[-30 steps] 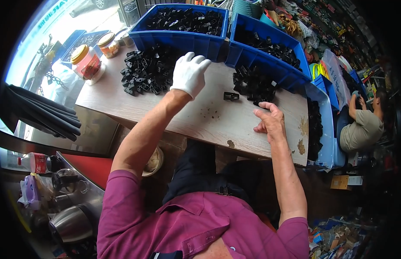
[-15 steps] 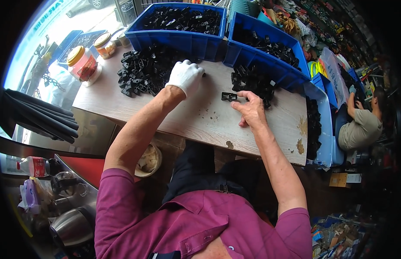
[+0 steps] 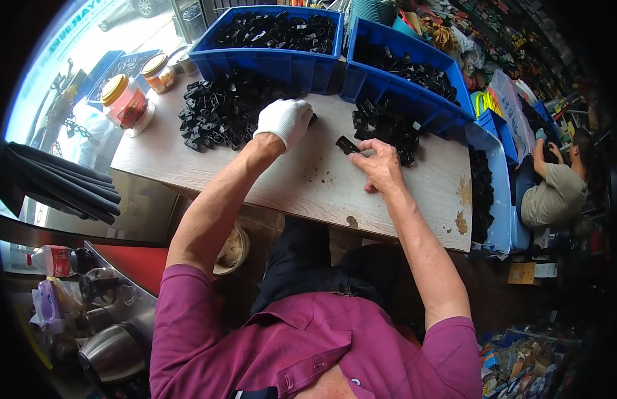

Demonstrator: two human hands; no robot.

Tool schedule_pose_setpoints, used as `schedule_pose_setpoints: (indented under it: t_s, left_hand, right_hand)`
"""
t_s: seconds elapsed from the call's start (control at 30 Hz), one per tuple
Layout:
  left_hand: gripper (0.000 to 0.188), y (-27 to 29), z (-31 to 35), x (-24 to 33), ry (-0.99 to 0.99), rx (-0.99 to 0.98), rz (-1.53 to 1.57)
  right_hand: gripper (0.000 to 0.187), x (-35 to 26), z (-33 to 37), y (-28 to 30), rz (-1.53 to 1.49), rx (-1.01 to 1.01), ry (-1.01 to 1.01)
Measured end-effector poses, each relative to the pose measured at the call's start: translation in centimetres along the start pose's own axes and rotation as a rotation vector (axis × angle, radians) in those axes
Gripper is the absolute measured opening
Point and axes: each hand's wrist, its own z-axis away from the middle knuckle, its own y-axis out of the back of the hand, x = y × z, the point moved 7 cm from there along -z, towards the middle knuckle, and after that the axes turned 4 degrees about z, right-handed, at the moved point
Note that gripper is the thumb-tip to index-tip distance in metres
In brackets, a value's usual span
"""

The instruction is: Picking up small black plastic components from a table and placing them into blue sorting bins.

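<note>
A worker's bare right hand (image 3: 380, 167) pinches a black clip (image 3: 346, 144) at the pale table (image 3: 292, 193) — its long axis slanting up and left toward the gloved left hand (image 3: 285, 124), curled around a dark piece (image 3: 313, 120).

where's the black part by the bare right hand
In the head view, the black part is slightly right of centre, at the fingers of the bare right hand, just left of the smaller black pile.

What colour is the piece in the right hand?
Black; the piece shows best in the head view.
</note>
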Motion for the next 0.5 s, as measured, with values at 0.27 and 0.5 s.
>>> schedule_pose_setpoints:
  t_s: [0.27,0.5]
  left_hand:
    - [0.02,-1.0,3.3,2.8,-0.218,0.017,-0.126]
    - [0.026,-1.6,4.7,7.1,-0.47,0.048,0.313]
  right_hand:
    - [0.035,0.6,0.6,0.3,-0.101,-0.04,0.006]
    - [0.031,0.6,0.8,0.1,-0.094,-0.086,0.015]
